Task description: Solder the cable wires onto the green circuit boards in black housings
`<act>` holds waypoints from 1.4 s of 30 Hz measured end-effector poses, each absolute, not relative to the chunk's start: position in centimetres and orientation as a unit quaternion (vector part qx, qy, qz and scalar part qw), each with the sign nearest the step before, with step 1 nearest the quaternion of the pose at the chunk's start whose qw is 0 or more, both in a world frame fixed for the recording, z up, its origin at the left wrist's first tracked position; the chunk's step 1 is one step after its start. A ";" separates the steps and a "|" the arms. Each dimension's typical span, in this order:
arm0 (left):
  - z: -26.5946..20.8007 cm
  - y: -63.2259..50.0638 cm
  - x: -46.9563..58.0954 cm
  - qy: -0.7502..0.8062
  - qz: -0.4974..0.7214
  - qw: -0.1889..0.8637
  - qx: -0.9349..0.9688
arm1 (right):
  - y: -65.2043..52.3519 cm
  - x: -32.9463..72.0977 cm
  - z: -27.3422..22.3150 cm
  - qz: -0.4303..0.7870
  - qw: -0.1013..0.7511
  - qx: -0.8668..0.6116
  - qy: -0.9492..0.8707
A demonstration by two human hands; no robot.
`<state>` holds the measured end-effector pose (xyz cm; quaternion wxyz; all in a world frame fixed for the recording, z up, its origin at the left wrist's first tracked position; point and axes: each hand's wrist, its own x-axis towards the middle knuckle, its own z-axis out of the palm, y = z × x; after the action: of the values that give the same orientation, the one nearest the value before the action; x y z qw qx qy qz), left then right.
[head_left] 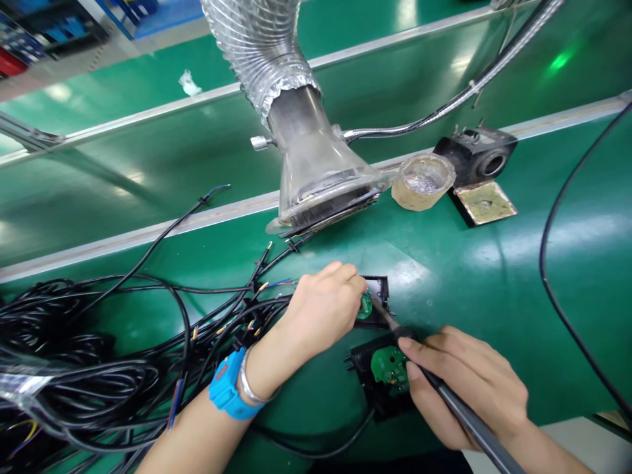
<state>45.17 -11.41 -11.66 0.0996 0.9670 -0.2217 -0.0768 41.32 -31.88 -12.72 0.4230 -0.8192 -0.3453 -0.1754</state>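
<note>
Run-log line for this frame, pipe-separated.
left hand: at far green board, grip hidden | right hand: holding soldering iron, tip at far green board, contact unclear | near green board: in black housing | extractor hood: beyond both boards

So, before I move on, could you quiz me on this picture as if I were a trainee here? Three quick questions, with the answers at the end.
1. What does the right hand hold?
(a) scissors
(b) a soldering iron
(c) a hammer

2. True or false: the soldering iron's tip is at the circuit board nearer the person.

3. What is fitted to the end of the silver flexible duct?

Key:
1. b
2. False: the tip is at the farther circuit board, by the fingers of the left hand.
3. A clear fume-extraction hood.
</note>
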 end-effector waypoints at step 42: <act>-11.7 -11.4 45.0 -0.228 -0.065 0.078 0.968 | -32.5 41.0 -13.6 -0.190 0.508 -0.800 -0.257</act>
<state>44.99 -11.43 -11.72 0.0776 0.9683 -0.2285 -0.0652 41.01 -32.46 -13.60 0.5083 -0.7997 -0.2572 -0.1900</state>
